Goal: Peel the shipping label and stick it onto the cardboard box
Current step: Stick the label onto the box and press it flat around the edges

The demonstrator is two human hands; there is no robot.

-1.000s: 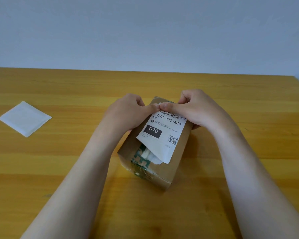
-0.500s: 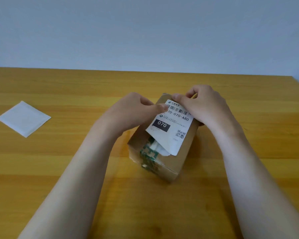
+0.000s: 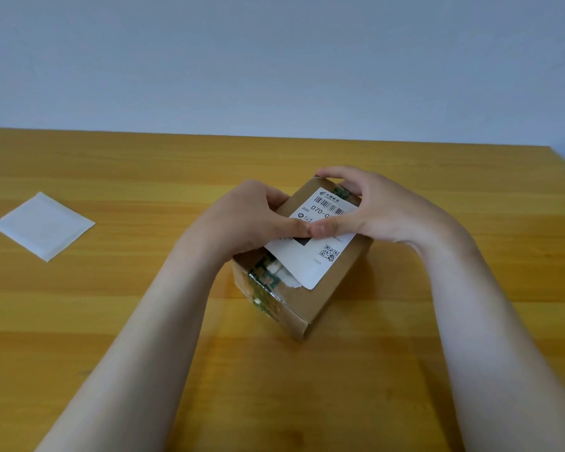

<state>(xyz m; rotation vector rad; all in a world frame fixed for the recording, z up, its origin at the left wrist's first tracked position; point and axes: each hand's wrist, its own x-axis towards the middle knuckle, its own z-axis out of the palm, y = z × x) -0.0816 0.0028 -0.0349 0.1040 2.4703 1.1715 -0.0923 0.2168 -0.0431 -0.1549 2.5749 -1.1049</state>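
Head view, and it's all happening on top of the brown cardboard box [image 3: 343,278], which sits skewed on the yellow-brown wooden table [image 3: 111,321], one corner pointing back toward the person. The white rectangular shipping label [image 3: 307,261] lies on the box's top face, printed side up: barcode at the far end, QR code toward the near end, a black block half covered in the middle.

Both thumbs meet tip to tip across the label's middle and press it onto the cardboard. The left hand [image 3: 252,223] comes in at the box's left edge, fingers curled against that side and thumb laid flat over the label, so it is clasping the box. The right hand [image 3: 382,213] arches over the box's far corner, fingertips hooked on the far edge and thumb down on the label: it grasps the box too. Whether the label's near end is stuck flat I cannot tell.

A strip of green patterned tape [image 3: 268,278] runs along the box top and down its near-left face, partly under the label.

Well to the left of the box lies a white square sheet of paper [image 3: 43,225], flat on the table. Behind the box stands a pale grey-blue wall [image 3: 274,60].
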